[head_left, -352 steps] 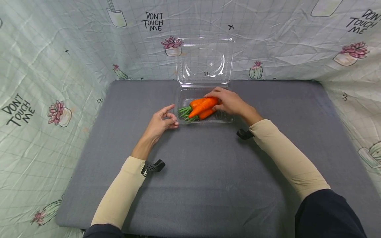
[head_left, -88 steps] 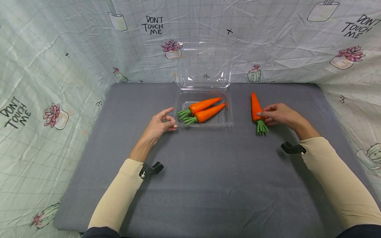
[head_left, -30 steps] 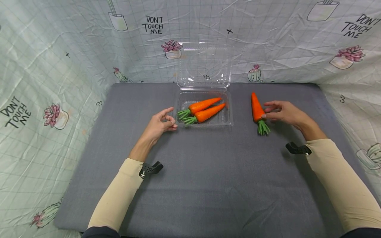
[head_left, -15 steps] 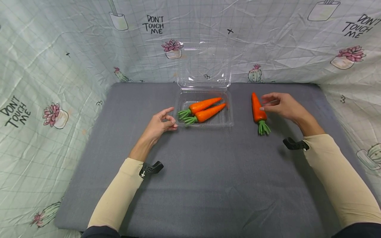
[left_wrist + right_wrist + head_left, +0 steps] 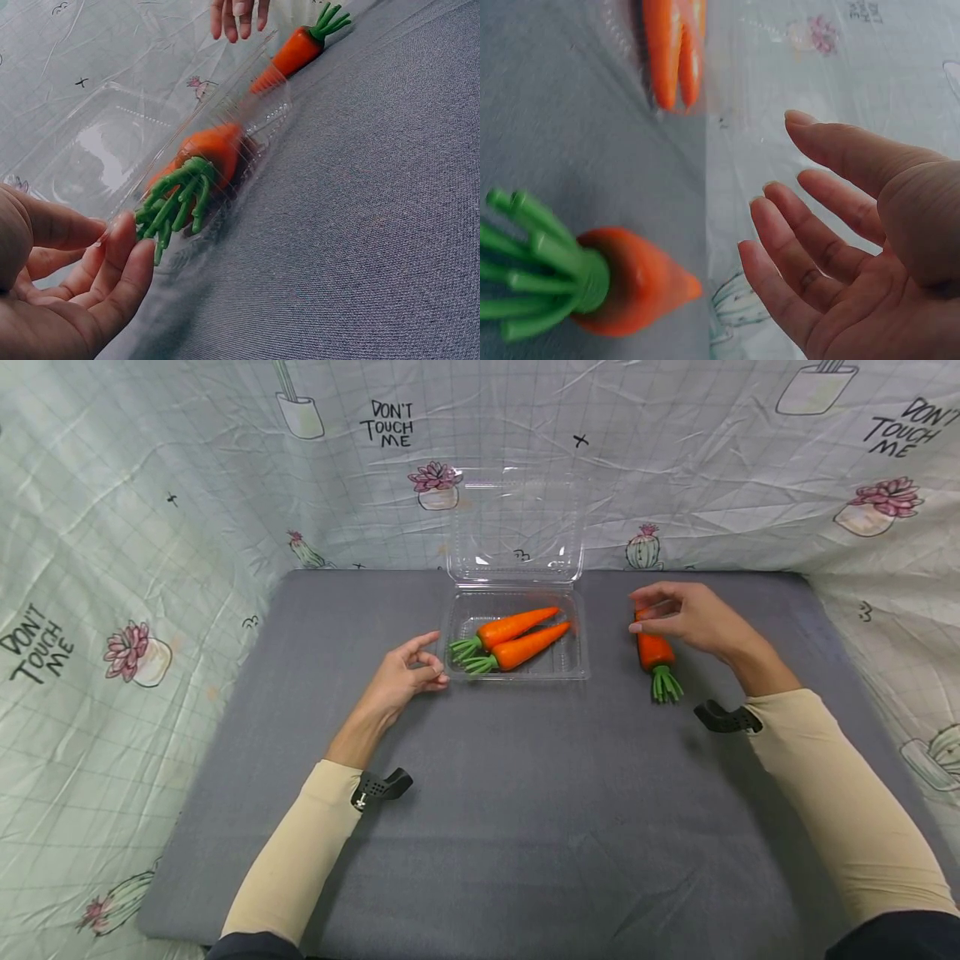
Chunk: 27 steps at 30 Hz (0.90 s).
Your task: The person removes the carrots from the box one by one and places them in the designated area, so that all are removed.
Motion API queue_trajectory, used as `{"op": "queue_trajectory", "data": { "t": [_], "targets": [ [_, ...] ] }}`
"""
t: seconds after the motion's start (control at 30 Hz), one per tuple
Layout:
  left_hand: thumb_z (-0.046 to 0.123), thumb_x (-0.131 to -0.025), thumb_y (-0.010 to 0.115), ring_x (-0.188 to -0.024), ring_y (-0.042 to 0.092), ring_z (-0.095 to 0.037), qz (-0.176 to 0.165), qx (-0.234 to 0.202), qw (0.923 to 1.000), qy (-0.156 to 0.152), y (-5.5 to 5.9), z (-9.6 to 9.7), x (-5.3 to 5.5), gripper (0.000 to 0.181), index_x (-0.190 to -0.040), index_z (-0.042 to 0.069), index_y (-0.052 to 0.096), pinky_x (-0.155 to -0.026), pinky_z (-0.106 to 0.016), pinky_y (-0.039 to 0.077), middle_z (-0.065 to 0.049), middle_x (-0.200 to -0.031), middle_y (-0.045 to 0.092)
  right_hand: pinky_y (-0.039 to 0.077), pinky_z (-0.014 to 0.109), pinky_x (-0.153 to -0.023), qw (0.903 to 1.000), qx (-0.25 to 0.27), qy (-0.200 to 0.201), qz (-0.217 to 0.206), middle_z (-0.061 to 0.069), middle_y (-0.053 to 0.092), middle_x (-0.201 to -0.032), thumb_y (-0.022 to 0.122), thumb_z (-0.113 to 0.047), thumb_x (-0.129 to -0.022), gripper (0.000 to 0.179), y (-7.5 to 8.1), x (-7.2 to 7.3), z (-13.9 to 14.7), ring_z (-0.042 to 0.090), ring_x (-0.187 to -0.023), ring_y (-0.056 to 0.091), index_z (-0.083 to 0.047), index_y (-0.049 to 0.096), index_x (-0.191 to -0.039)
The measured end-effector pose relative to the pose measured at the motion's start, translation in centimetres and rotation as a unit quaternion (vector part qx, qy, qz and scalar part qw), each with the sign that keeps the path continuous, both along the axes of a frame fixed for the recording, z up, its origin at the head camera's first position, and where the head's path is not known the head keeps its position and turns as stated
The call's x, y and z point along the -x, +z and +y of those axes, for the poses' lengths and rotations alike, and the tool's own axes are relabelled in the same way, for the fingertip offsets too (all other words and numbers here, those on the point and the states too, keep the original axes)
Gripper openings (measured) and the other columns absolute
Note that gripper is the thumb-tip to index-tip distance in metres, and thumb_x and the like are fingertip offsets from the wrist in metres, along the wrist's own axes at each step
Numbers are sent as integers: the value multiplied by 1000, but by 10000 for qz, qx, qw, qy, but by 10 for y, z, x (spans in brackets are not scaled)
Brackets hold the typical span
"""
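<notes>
A clear plastic clamshell container (image 5: 577, 652) stands with its lid (image 5: 517, 527) raised against the back cloth. Two orange carrots with green tops lie side by side in it, a rear carrot (image 5: 513, 625) and a front carrot (image 5: 528, 647). My left hand (image 5: 397, 681) pinches the container's left rim between thumb and fingers, as the left wrist view shows. Right of the container, a third carrot (image 5: 656, 653) lies on the table, green top toward me. Above its tip hovers my right hand (image 5: 701, 620), fingers extended and holding nothing; in the right wrist view a gap separates hand and carrot (image 5: 634, 281).
A grey cloth-covered table (image 5: 487, 802) spreads in front of me. A printed white cloth (image 5: 337, 468) hangs along the back and both sides. Black wrist bands (image 5: 386, 783) sit on both forearms.
Three carrots were in the container at first; one now lies on the table to the right. My right hand let go of it and moved back and left over its tip. The left hand stayed put.
</notes>
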<state>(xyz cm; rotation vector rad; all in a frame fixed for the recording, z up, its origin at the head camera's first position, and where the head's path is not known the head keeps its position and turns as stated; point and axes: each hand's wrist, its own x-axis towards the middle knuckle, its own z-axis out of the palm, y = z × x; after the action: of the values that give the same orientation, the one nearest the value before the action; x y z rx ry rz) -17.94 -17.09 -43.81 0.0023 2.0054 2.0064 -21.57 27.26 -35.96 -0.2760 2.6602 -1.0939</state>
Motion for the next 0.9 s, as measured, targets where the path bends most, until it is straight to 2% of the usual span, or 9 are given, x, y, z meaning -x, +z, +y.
{"op": "queue_trajectory", "data": {
  "t": [0.13,0.43,0.63,0.9],
  "targets": [
    [-9,-98,59,-79,70,-19,13,-35,10000,-13,1,-1,-1,62,-155,9,41,-82,-34,65,-10,-95,59,50,16,-81,9998,133,139,44,10,62,-135,79,-39,-89,59,4,3,-10,19,-113,59,-15,60,-140],
    [-9,-98,59,-79,71,-19,34,-66,10000,-37,1,-1,-1,63,-156,8,40,-81,-34,65,-8,-93,59,53,19,-80,9980,466,435,-26,12,62,-133,81,-30,-89,57,13,5,-32,15,-107,62,-14,61,-140],
    [-8,-98,60,-79,71,-18,28,-55,10000,-34,0,-1,-1,62,-155,8,41,-82,-33,65,-10,-94,59,54,21,-79,9972,421,622,-68,10,62,-134,79,-26,-91,53,14,8,-45,21,-110,63,-14,61,-140],
    [-7,-98,59,-81,71,-20,6,55,10000,-17,1,0,-1,62,-155,10,42,-85,-37,64,-10,-96,59,56,21,-83,9935,627,921,-215,16,63,-133,77,-19,-92,52,9,12,-62,27,-116,66,-9,59,-140]
  ]
}}
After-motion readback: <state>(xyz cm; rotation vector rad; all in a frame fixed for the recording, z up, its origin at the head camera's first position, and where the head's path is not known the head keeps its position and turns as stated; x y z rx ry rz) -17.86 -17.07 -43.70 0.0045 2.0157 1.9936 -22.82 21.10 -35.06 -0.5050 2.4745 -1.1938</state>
